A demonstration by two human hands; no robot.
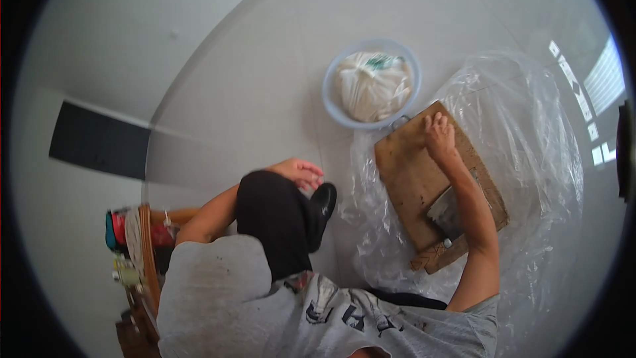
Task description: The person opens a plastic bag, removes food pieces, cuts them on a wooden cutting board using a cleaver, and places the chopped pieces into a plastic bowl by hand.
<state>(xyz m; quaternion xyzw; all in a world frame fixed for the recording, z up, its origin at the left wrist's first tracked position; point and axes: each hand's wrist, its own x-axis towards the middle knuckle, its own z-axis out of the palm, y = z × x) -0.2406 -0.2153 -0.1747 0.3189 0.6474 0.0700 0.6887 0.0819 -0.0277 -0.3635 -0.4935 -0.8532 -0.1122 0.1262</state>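
Observation:
My right hand (440, 136) rests on the brown cardboard (411, 159) near its far end, fingers slightly bent and apart, tips on its surface. The cardboard lies tilted on a sheet of clear plastic. Under my right forearm, a grey metal-looking plate (447, 213) sits on the cardboard, partly hidden by the arm. My left hand (301, 172) hangs in front of my bent knee, above the black shoe (323, 207). Its fingers are loosely extended with nothing in them. By the cardboard's far left edge is a thin grey loop (401, 120).
A pale blue basin (329, 107) holding a tied white plastic bag (374, 86) stands just beyond the cardboard. Crumpled clear plastic (536, 139) spreads over the tiled floor. To the left, a wooden piece of furniture (150, 258) carries cloths and small items near the wall.

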